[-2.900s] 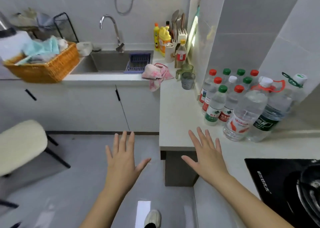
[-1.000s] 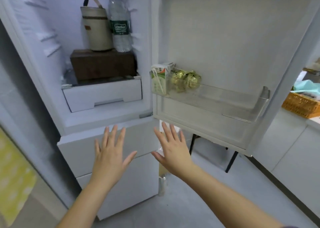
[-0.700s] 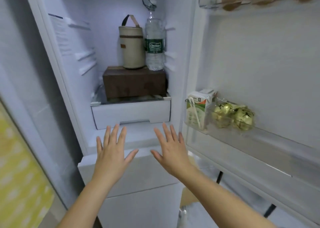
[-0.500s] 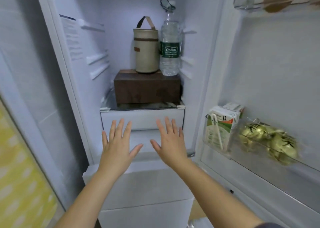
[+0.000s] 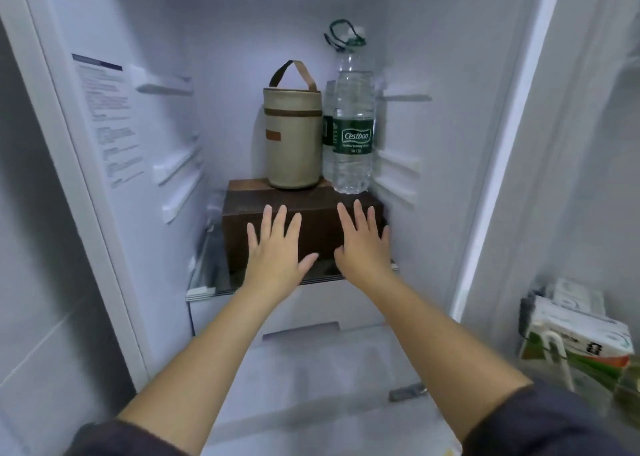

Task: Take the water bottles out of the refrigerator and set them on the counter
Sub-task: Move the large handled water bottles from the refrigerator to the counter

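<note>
Two water bottles (image 5: pixel 353 133) stand on one brown box (image 5: pixel 311 199); left hand (image 5: pixel 277 247) and right hand (image 5: pixel 363 244), both grips spread, empty.

Two water bottles (image 5: pixel 353 133) are seen, one largely hidden behind the other, along with one beige bag (image 5: pixel 292 136), one brown box (image 5: pixel 304 213), two hands and one carton (image 5: pixel 575 341).

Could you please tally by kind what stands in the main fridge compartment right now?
Water bottles: 2, one in front, a second mostly hidden behind it
Beige bag: 1
Brown box: 1
Total: 4
</note>
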`<state>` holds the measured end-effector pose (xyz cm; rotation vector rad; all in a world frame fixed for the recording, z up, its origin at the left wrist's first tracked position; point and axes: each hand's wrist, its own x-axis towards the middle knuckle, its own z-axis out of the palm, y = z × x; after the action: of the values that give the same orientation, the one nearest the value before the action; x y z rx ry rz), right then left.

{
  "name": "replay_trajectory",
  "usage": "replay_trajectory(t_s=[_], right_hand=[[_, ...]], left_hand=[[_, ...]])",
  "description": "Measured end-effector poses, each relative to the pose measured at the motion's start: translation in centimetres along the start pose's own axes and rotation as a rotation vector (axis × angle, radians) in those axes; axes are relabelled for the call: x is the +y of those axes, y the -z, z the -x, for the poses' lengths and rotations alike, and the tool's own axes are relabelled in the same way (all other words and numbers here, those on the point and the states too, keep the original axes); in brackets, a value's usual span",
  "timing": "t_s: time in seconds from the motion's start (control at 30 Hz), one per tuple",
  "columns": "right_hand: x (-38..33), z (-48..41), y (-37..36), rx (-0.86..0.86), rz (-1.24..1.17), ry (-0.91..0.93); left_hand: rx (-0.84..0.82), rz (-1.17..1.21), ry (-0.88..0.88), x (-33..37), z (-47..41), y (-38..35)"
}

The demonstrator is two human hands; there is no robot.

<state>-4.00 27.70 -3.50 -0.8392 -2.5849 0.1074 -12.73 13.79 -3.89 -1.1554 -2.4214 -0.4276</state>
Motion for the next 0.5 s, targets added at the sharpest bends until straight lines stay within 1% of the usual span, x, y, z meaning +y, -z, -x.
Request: replay_trajectory(t_s=[0.1, 0.2, 0.37, 0.5], right_hand=[[0.4, -3.1, 0.6, -0.045, 0.075, -0.004], [1.0, -4.0, -0.1, -0.083, 0.151, 0.035], [1.4, -4.1, -1.5, -0.026, 0.154, 0.043], [1.4, -4.4, -0.8, 0.0, 0.146, 0.055]], left_hand=[[0.026, 0.006, -0.056, -0.5, -4.8, 0.4], [0.05, -0.023, -0.059, -1.4, -9.0, 0.6], [0.034, -0.091, -0.048, -3.5, -12.7, 0.0], [-0.012, -0.047, -0.011, -4.7, -12.9, -1.4]])
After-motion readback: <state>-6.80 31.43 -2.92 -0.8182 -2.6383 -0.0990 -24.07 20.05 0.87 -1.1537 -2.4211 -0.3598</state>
